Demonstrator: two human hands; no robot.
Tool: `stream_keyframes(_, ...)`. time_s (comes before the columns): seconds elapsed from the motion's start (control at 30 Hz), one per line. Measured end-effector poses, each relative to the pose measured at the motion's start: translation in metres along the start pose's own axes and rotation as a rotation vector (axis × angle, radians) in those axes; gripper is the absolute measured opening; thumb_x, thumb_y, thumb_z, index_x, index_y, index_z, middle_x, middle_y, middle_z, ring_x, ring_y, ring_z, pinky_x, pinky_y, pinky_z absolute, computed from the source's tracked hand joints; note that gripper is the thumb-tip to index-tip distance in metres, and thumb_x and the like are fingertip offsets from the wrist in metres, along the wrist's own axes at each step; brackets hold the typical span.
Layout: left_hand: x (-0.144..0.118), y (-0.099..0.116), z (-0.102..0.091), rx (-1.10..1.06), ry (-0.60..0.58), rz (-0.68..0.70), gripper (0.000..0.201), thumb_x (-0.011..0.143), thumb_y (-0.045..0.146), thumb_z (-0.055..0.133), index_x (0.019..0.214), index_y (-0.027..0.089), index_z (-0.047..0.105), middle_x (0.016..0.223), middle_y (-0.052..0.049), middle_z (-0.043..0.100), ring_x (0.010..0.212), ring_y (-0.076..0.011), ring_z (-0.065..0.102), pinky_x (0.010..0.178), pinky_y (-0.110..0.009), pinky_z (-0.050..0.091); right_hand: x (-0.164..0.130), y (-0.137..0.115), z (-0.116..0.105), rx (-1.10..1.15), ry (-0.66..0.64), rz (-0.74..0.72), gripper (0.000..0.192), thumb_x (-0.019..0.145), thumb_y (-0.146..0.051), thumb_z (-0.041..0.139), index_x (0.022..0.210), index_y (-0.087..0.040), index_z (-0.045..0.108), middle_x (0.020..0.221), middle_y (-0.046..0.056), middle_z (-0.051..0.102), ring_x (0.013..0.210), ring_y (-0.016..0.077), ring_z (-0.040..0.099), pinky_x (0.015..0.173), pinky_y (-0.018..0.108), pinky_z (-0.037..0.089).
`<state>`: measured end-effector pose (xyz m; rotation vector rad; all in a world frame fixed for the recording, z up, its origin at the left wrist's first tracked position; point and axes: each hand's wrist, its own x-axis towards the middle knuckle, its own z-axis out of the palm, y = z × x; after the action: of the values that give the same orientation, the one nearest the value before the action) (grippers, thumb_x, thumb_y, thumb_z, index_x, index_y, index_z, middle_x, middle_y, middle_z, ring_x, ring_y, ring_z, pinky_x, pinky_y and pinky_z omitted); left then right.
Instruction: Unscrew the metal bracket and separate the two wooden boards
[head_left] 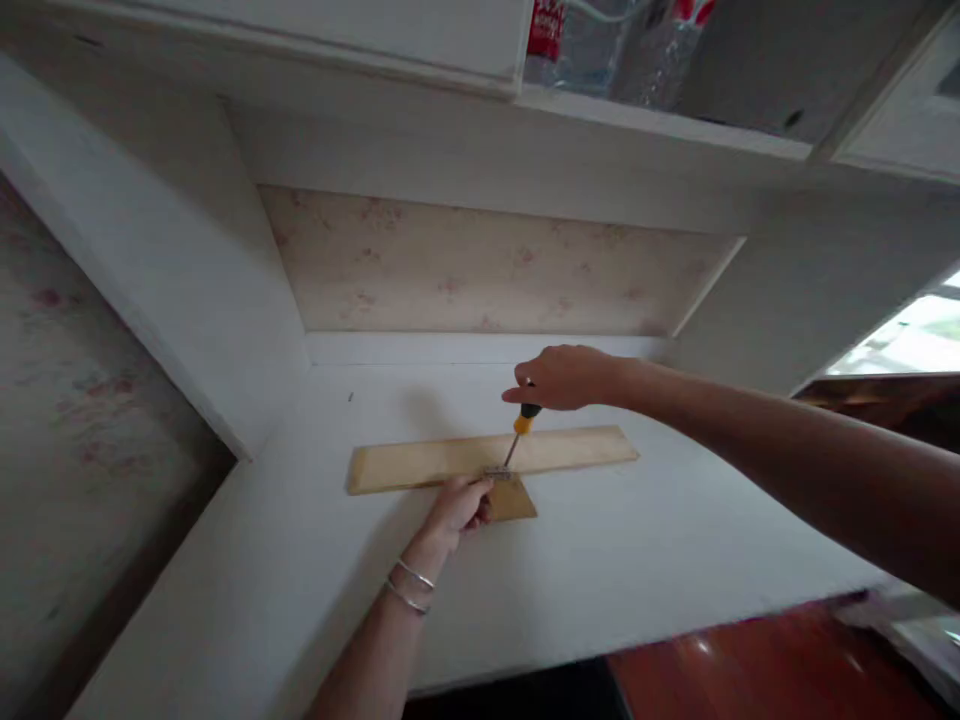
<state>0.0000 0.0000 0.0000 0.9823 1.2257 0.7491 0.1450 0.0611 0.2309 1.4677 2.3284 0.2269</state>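
Observation:
My right hand (564,378) is wrapped round a screwdriver (523,424) with a black and yellow handle. Its metal shaft slants down to a small metal hinge (498,472). The hinge lies where a long pale wooden board (420,460) meets a smaller wooden board (513,502). My left hand (459,506) is closed at the left edge of the smaller board, its thumb close against the hinge. Some of its fingers are hidden, as is the screwdriver's upper end inside my right fist.
Both boards lie on a white desktop (600,560). A small dark object (350,397) lies near the back left. White side panels and a floral wall (450,270) surround the desk. Overhead, a shelf (675,122) holds clear plastic bottles (592,45). Below is a reddish floor (720,670).

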Motion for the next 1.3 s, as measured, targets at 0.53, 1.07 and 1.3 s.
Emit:
stream_keyframes(0.53, 0.002, -0.001, 0.000, -0.017, -0.012, -0.011, 0.021, 0.084, 0.029, 0.052, 0.076, 0.011, 0.060, 0.054, 0.002, 0.053, 0.043, -0.0070, 0.047, 0.039, -0.020, 0.024, 0.008, 0.009, 0.006, 0.195, 0.051, -0.428, 0.048, 0.071, -0.024, 0.065, 0.118, -0.019, 0.056, 0.112, 0.012, 0.060, 0.091, 0.0231, 0.060, 0.070, 0.028, 0.042)
stream_keyframes(1.07, 0.001, -0.001, 0.001, -0.040, -0.019, -0.010, 0.023, 0.082, 0.033, 0.054, 0.078, 0.012, 0.060, 0.055, 0.002, 0.053, 0.042, -0.0075, 0.047, 0.040, -0.021, 0.023, 0.010, 0.005, 0.006, 0.072, 0.079, -0.252, 0.034, 0.091, -0.039, 0.042, 0.088, -0.016, 0.066, 0.087, 0.012, 0.067, 0.077, 0.0233, 0.061, 0.063, 0.031, 0.039)
stream_keyframes(1.3, 0.002, -0.002, 0.000, -0.036, -0.020, 0.001, 0.023, 0.082, 0.033, 0.055, 0.075, 0.012, 0.060, 0.055, 0.002, 0.053, 0.042, -0.0074, 0.047, 0.040, -0.021, 0.024, 0.010, 0.005, 0.003, 0.133, 0.096, -0.263, 0.041, 0.079, -0.050, 0.057, 0.103, -0.017, 0.062, 0.091, 0.010, 0.067, 0.077, 0.0239, 0.061, 0.060, 0.030, 0.040)
